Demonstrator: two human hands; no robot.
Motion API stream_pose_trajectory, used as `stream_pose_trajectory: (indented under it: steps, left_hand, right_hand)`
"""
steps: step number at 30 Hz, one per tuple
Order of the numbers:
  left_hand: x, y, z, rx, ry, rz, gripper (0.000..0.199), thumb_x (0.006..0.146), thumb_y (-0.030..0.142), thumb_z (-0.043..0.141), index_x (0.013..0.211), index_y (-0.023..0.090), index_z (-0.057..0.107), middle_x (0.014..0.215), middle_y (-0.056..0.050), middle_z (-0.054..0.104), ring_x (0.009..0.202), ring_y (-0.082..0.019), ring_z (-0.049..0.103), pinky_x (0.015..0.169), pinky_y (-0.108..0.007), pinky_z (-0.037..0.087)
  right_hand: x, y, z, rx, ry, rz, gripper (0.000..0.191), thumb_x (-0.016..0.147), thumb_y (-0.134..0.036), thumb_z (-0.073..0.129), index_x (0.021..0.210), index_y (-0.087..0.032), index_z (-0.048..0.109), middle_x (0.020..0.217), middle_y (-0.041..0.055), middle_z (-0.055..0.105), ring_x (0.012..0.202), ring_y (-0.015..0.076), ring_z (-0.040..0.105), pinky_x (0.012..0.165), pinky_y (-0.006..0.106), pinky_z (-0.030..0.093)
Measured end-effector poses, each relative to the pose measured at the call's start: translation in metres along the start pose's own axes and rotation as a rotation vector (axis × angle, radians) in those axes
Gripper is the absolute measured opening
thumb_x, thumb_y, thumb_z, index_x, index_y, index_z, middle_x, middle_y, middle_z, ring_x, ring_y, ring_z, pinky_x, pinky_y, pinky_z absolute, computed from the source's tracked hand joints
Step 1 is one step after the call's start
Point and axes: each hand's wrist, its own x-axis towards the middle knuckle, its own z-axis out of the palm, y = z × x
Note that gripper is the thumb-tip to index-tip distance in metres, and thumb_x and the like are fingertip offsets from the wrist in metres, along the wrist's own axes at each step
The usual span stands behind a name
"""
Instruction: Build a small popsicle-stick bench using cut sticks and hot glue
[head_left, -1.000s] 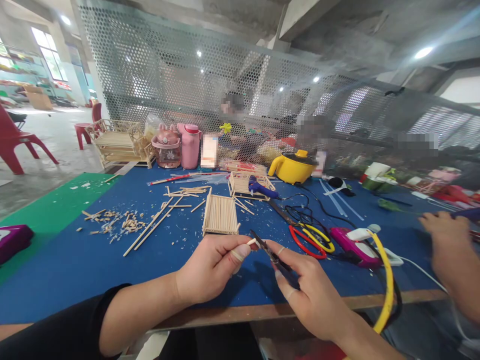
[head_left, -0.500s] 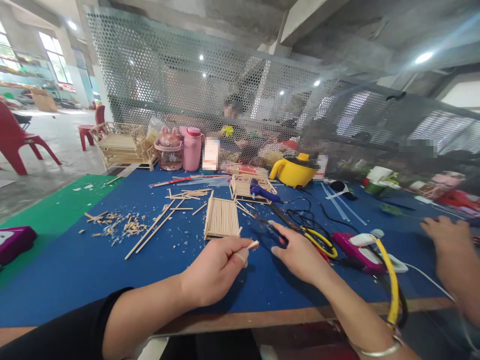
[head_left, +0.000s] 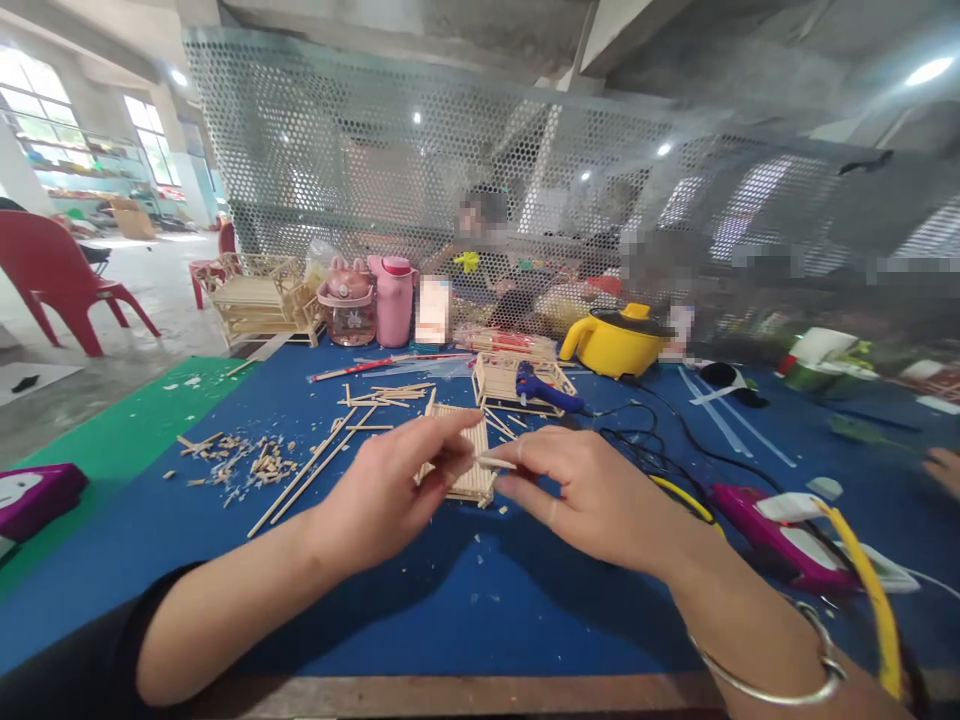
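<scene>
A short wooden stick [head_left: 495, 462] lies between my two hands, above the near end of a slatted stick panel [head_left: 474, 484]. My right hand [head_left: 592, 490] pinches the stick between thumb and forefinger. At its left end the fingers of my left hand [head_left: 390, 480] close on it, partly hiding the panel. Just behind stands a small stick frame [head_left: 491, 378] with a blue glue gun [head_left: 540, 388] resting on it. Left of my hands, long thin sticks [head_left: 311, 470] and shorter cut sticks [head_left: 390, 393] are spread on the blue tabletop [head_left: 360, 610].
Cut bits [head_left: 274, 460] litter the left side. A yellow pot [head_left: 619, 345], pink bottles [head_left: 394, 300] and a larger stick frame [head_left: 259, 300] line the back, before a perforated screen [head_left: 337, 170]. Cables and a purple power strip [head_left: 780, 540] sit right. Another person's hand [head_left: 943, 470] shows at the right edge.
The cutters in my right hand have gone from view, and that hand now pinches the stick. My left hand has risen over the panel. The other person's hand has shifted toward the edge.
</scene>
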Motion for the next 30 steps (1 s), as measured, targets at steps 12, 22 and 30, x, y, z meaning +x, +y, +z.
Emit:
stream_pose_trajectory:
  steps: [12, 22, 30]
  left_hand:
    - [-0.01, -0.021, -0.001, 0.14, 0.022, 0.072, 0.038, 0.085, 0.016, 0.056, 0.121, 0.02, 0.047, 0.093, -0.003, 0.067, 0.082, -0.01, 0.062, 0.075, -0.021, 0.05]
    - [-0.024, -0.055, -0.015, -0.114, -0.026, -0.429, 0.034, 0.094, 0.034, 0.035, 0.115, 0.02, 0.058, 0.093, -0.007, 0.062, 0.08, -0.015, 0.058, 0.073, -0.031, 0.05]
    - [-0.022, -0.052, -0.012, -0.016, -0.165, -0.282, 0.022, 0.081, 0.03, 0.062, 0.099, 0.021, 0.069, 0.088, -0.005, 0.069, 0.079, -0.015, 0.062, 0.072, -0.028, 0.051]
  right_hand:
    - [-0.002, 0.004, 0.044, -0.013, 0.405, -0.011, 0.009, 0.084, -0.017, 0.054, 0.085, -0.019, 0.063, 0.081, 0.0036, 0.066, 0.079, 0.0158, 0.059, 0.078, 0.033, 0.044]
    - [-0.001, 0.021, 0.051, 0.154, 0.347, 0.117, 0.012, 0.079, -0.015, 0.055, 0.072, -0.019, 0.063, 0.072, 0.002, 0.064, 0.071, 0.0149, 0.058, 0.069, 0.031, 0.046]
    - [-0.001, 0.023, 0.057, 0.144, 0.321, 0.095, 0.013, 0.08, -0.016, 0.055, 0.07, -0.019, 0.063, 0.069, 0.0006, 0.063, 0.068, 0.0141, 0.057, 0.068, 0.031, 0.044]
